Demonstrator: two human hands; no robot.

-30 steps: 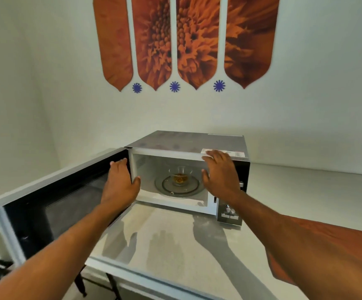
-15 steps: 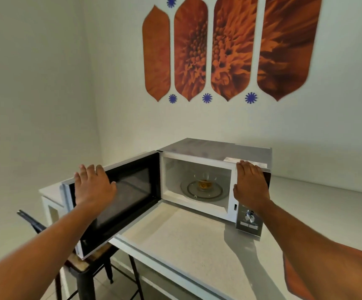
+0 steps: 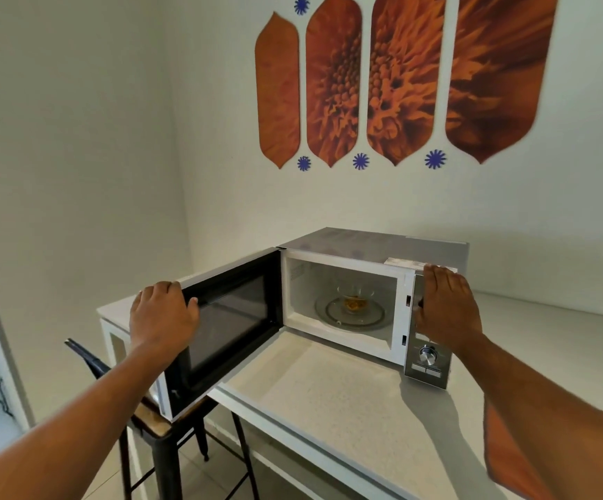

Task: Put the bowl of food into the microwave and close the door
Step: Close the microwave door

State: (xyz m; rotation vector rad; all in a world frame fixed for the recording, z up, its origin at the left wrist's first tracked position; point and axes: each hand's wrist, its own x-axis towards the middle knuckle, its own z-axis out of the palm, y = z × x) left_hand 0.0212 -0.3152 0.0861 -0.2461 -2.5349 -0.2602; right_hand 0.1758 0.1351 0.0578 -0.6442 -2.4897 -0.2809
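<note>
Head view: left hand (image 3: 163,315), fingers curled over the open microwave door (image 3: 228,319), has slid out to its free edge to swing it shut. Right hand (image 3: 448,308) lies flat, bracing the microwave (image 3: 376,247). Farther in, the bowl of food (image 3: 355,301) sits on the turntable.

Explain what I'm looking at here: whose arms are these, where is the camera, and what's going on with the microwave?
There is no robot: a person wears one camera on the head, looking forward and down at the hands. The left hand grips the top edge of the open microwave door. The right hand rests flat against the microwave by its control panel, holding nothing. Inside, a glass bowl of food sits on the turntable. The microwave stands on a white counter.
</note>
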